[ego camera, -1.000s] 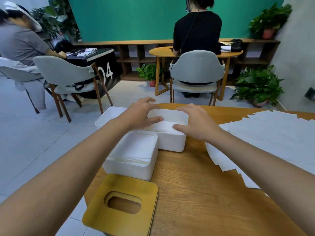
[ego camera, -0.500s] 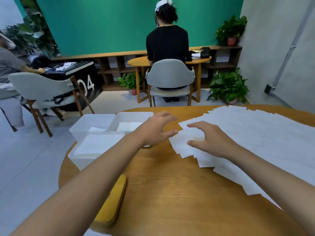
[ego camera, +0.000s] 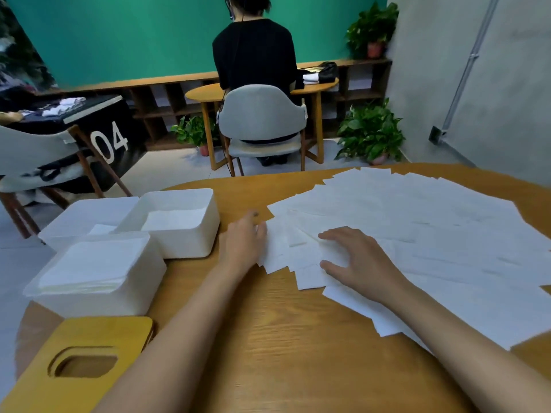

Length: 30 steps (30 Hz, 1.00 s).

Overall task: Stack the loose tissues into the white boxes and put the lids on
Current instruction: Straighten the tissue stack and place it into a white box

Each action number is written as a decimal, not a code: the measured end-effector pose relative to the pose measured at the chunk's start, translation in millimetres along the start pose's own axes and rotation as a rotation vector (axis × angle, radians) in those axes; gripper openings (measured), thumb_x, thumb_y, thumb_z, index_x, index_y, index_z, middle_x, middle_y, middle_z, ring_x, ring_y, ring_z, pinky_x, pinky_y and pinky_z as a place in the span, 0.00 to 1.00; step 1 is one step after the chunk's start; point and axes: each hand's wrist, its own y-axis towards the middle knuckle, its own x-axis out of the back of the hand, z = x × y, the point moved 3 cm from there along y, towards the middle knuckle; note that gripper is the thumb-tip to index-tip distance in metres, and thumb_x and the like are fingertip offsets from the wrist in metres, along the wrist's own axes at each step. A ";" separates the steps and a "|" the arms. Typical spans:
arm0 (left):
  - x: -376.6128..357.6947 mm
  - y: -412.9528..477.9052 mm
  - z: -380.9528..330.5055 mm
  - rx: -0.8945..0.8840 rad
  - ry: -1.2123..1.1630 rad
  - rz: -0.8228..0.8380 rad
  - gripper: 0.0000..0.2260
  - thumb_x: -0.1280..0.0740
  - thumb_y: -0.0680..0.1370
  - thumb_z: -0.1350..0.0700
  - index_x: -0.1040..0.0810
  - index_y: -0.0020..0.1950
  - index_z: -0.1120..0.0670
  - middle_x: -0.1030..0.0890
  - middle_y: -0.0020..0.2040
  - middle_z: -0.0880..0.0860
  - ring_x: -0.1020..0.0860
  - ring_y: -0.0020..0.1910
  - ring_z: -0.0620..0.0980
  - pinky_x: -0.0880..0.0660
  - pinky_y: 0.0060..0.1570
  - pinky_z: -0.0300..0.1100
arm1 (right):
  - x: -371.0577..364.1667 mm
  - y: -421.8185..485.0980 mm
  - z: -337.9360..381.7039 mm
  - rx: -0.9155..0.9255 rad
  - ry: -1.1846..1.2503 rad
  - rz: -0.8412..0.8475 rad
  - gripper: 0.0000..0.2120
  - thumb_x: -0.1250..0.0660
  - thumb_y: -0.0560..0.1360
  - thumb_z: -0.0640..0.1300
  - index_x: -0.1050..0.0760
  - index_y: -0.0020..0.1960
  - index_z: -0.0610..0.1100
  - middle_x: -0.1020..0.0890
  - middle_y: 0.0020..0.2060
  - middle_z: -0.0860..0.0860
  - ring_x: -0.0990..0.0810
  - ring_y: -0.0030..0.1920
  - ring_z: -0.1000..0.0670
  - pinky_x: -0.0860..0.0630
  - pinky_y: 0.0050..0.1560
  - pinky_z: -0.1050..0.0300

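On the round wooden worktop (ego camera: 283, 338), right half: loose tissues (ego camera: 417, 228), fanned in overlapping sheets. My right hand (ego camera: 357, 260): spread flat, pressing the near sheets. My left hand (ego camera: 243, 242): fingers straight, touching the fan's left edge, between tissues and boxes. Left side, three lidless white boxes set close together:
- near box (ego camera: 98, 272), filled with stacked tissues
- far right box (ego camera: 176, 222), thin layer
- far left box (ego camera: 86, 216), one sheet showing

Yellow slotted lid (ego camera: 80, 362) lies just beside the near box. Beyond: grey chair (ego camera: 262, 111), seated person (ego camera: 253, 52), potted plant (ego camera: 369, 135).
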 end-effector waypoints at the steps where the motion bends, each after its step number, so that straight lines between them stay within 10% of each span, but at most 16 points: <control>1: -2.0 1.0 6.3 0.019 0.009 0.003 0.19 0.37 0.85 0.47 0.25 0.75 0.51 0.17 0.65 0.54 0.22 0.66 0.57 0.26 0.66 0.60 | -3.8 0.9 -0.3 0.013 0.015 -0.010 0.22 0.25 0.77 0.50 0.24 0.70 0.55 0.23 0.66 0.61 0.26 0.68 0.55 0.32 0.66 0.59; 6: -13.4 -2.2 19.1 -0.068 0.014 -0.018 0.11 0.34 0.80 0.44 0.16 0.51 0.48 0.18 0.45 0.45 0.22 0.51 0.53 0.25 0.57 0.60 | -17.4 14.4 6.1 0.075 0.065 -0.092 0.17 0.25 0.77 0.47 0.20 0.65 0.54 0.19 0.61 0.60 0.25 0.66 0.55 0.30 0.67 0.55; 14: 6.3 -19.3 23.2 -0.060 -0.383 -0.169 0.04 0.28 0.81 0.52 0.15 0.47 0.49 0.16 0.41 0.43 0.20 0.43 0.43 0.25 0.44 0.39 | -27.3 21.4 9.5 0.085 0.146 -0.196 0.14 0.24 0.76 0.42 0.17 0.61 0.51 0.17 0.56 0.63 0.23 0.60 0.61 0.34 0.58 0.77; 24: 28.3 -35.2 10.0 -0.066 -0.952 0.107 0.04 0.25 0.77 0.58 0.15 0.52 0.53 0.14 0.51 0.56 0.16 0.50 0.55 0.21 0.49 0.53 | -11.6 16.6 18.8 -0.076 0.845 -0.075 0.30 0.24 0.73 0.58 0.28 0.73 0.59 0.16 0.62 0.56 0.17 0.62 0.56 0.20 0.60 0.62; 30: 5.7 -36.5 -3.0 -0.097 -0.878 0.161 0.11 0.25 0.78 0.63 0.16 0.60 0.54 0.12 0.51 0.49 0.16 0.48 0.43 0.21 0.44 0.36 | -11.3 15.9 21.5 -0.129 0.780 -0.200 0.27 0.25 0.77 0.38 0.29 0.69 0.57 0.11 0.50 0.48 0.11 0.49 0.45 0.15 0.52 0.41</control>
